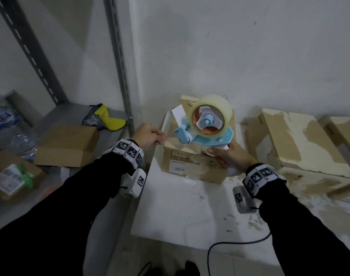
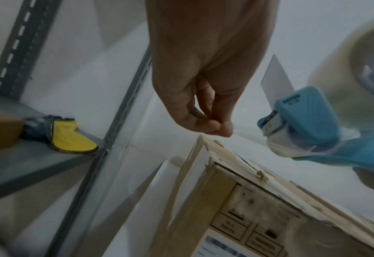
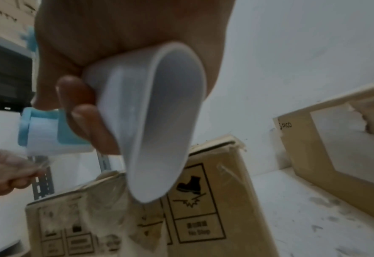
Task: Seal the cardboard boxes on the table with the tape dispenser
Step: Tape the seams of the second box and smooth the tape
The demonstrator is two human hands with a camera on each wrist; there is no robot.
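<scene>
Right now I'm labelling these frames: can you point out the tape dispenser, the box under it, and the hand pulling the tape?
tape dispenser (image 1: 208,118), head view, on the roll's hub.
cardboard box (image 1: 192,166), head view, on its printed front face.
left hand (image 1: 148,134), head view, on the back of the hand.

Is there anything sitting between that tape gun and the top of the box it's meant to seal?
Nothing visible. The right hand holds the tape dispenser just above the cardboard box, with open air between them. The left hand pinches the clear tape end off the box's left corner.
</scene>
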